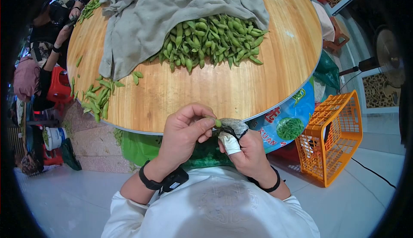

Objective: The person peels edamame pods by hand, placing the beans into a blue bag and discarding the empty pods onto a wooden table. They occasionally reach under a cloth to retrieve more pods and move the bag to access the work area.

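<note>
Between the thumb and fingertips of my left hand (183, 130) is a green soybean pod (218, 123), held just past the table's near edge. My right hand (249, 150) is closed close beside it, with a grey cover on one finger and a white wrap on the thumb. A small dark tool (227, 130) shows between those covered fingers, against the pod's end; its kind is not clear. On the round wooden table (172, 102) lies a big heap of soybean pods (211, 40), partly under a grey cloth (146, 27).
A smaller group of pods (99, 98) lies at the table's left edge. Beyond it another person's arm (58, 44) reaches toward the table. An orange plastic basket (329, 139) leans on the right, near a blue printed bag (286, 119). A fan (389, 55) stands farther right.
</note>
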Demonstrator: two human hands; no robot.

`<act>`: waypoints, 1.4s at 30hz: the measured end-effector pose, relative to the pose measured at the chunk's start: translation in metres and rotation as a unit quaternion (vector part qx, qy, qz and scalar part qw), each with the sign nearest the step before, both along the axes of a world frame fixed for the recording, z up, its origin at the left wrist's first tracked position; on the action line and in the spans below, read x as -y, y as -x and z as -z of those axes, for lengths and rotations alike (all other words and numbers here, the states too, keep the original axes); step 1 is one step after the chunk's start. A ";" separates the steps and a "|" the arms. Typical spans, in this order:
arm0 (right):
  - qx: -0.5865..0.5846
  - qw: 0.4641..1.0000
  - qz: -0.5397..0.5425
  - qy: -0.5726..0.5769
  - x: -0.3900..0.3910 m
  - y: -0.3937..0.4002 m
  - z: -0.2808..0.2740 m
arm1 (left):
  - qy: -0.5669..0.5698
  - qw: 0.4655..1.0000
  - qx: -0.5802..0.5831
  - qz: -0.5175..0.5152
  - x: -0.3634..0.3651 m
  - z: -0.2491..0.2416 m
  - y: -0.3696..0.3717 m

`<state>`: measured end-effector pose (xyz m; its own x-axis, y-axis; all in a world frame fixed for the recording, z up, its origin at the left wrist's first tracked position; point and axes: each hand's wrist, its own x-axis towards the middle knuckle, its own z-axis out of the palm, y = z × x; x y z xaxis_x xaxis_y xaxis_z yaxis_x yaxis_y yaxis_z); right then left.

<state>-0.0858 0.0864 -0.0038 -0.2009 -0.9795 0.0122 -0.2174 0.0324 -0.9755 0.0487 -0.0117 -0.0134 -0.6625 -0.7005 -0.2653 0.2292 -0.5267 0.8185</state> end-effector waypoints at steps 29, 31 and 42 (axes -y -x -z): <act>-0.005 1.000 -0.001 -0.021 -0.004 0.004 -0.005 | 0.034 0.998 -0.023 -0.050 -0.010 -0.002 0.009; -0.014 1.000 -0.014 -0.008 -0.005 0.003 -0.007 | 0.038 0.998 -0.025 -0.053 -0.010 -0.002 0.009; 0.061 0.997 0.006 -0.053 -0.006 0.006 -0.003 | 0.053 0.997 -0.029 -0.047 -0.010 0.001 0.007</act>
<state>-0.0919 0.0924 -0.0008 -0.2072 -0.9713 -0.1170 -0.0961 0.1392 -0.9856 0.0413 -0.0018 -0.0144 -0.6043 -0.7825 -0.1498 0.3217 -0.4116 0.8527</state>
